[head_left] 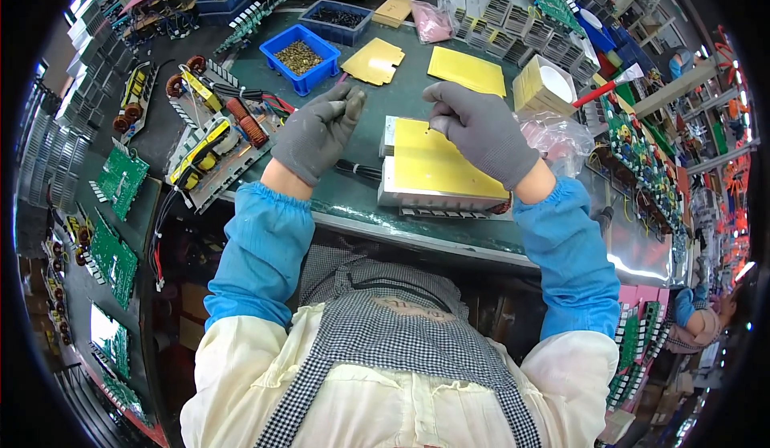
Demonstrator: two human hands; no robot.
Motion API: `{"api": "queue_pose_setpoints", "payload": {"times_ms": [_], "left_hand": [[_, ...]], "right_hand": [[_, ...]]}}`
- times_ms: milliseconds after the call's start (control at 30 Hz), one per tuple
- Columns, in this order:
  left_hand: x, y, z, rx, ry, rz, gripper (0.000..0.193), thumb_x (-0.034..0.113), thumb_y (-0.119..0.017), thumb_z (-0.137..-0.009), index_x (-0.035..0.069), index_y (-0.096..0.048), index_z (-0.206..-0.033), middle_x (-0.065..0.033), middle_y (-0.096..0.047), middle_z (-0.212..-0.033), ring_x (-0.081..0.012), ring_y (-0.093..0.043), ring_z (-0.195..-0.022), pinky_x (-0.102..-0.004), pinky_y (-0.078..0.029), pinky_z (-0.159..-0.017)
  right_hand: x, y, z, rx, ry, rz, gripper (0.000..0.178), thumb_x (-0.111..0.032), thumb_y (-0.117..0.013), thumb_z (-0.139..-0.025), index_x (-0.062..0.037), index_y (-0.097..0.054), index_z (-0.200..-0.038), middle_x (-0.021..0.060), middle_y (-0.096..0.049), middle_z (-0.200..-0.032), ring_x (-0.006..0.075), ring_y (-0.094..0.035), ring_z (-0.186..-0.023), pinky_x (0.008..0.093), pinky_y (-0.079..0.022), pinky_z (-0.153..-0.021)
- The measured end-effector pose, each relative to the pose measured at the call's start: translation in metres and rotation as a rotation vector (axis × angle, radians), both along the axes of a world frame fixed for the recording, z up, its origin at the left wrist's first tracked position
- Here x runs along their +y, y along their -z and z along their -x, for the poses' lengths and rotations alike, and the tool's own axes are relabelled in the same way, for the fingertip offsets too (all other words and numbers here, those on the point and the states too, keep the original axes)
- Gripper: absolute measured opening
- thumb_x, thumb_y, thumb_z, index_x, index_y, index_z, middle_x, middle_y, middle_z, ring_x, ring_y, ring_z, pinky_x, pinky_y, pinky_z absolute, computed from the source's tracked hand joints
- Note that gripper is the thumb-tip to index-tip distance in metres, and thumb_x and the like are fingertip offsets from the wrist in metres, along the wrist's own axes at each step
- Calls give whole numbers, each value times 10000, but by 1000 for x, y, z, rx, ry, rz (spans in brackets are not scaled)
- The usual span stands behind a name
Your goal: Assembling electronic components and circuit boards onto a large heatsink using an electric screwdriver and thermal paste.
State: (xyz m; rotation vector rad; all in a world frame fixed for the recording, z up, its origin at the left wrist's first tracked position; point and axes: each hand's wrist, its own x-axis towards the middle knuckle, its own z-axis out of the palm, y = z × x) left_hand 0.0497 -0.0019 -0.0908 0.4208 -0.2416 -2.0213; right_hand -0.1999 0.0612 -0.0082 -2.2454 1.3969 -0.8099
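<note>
My right hand (485, 131), in a grey glove, is over a yellow insulating sheet (449, 167) that lies on a metal housing (441, 199). Its thumb and fingers are pinched together close to a small dark spot on the sheet; anything between them is too small to name. To the left of the housing, my left hand (317, 135), gloved too, is raised over the bench with its fingers curled in toward the thumb. What it holds, if anything, is hidden. Dark cables (358, 169) lie between that hand and the housing.
A blue bin of small brass-coloured screws (298, 56) stands beyond my left hand. Farther back are a bin of dark parts (337, 21), yellow sheets (465, 71) and stacked metal housings (497, 15). Circuit assemblies (208, 139) sit left. A box (539, 87) and plastic bag (557, 139) lie right.
</note>
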Motion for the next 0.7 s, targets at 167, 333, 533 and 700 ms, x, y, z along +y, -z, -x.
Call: {"api": "queue_pose_setpoints", "payload": {"times_ms": [167, 333, 533, 700], "left_hand": [[1, 20, -1, -57, -22, 5, 453, -76, -430, -983, -103, -331, -1425, -208, -534, -1250, -245, -619, -1080, -245, -594, -864], [3, 23, -2, -11, 50, -37, 388, 52, -457, -1032, -55, -365, -1393, -205, -566, -1280, -241, -646, -1045, -259, -600, -823], [15, 11, 8, -243, 28, 144, 347, 186, -543, -1034, 17, -483, -1332, -73, -590, -1115, -110, -580, -833, -166, -501, -616], [19, -4, 10, -197, 125, 139, 353, 233, -551, -1033, 32, -505, -1320, -10, -542, -981, -48, -464, -703, -142, -390, -514]], "right_hand": [[-4, 17, 0, 128, 20, 51, 282, -14, -653, -871, -24, -615, -1151, 100, -700, -855, 193, -684, -765, 312, -540, -722], [-5, 19, -3, 208, 24, 118, 247, -41, -664, -862, -48, -624, -1106, 144, -708, -887, 310, -704, -816, 373, -546, -731], [-2, 15, -8, 397, -46, 218, 165, -96, -629, -884, -72, -623, -1047, 163, -687, -870, 361, -678, -805, 420, -535, -697], [-4, 15, -11, 523, -90, 247, 152, -96, -620, -883, -77, -622, -1034, 160, -686, -882, 361, -674, -798, 436, -530, -683]]}}
